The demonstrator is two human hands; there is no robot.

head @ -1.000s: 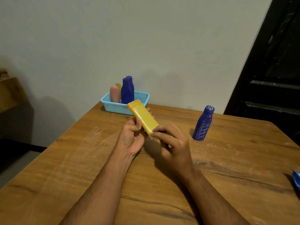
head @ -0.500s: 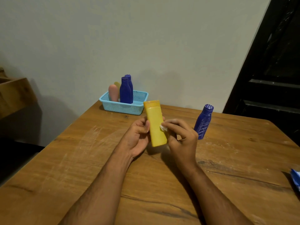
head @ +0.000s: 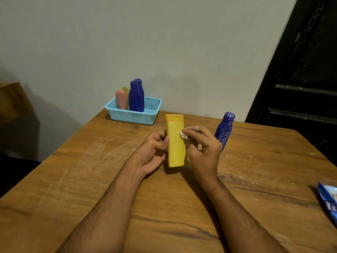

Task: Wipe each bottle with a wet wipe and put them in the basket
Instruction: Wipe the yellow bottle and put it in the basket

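Nearest us, our two forearms reach out over the wooden tabletop [head: 76,179], and a blue wipes pack [head: 329,199] lies at its right edge, partly out of view. Our left hand [head: 155,152] has its grip closed on the yellow bottle [head: 176,143], thumb on its front face and fingers behind, and holds it upright above the tabletop with the cap end up. Our right hand [head: 202,148] pinches a small white wipe [head: 184,135] in its curled fingers and presses it against the right edge of the yellow bottle, a little below the cap. Just beyond the right hand a blue bottle [head: 225,130] stands on the tabletop, leaning a little, apart from the basket. Farther back, by the wall, the light blue basket [head: 135,116] sits at the tabletop's far edge. In it stand two blue bottles [head: 135,95], a pink bottle [head: 121,99] and, behind that, the top of a yellowish one.
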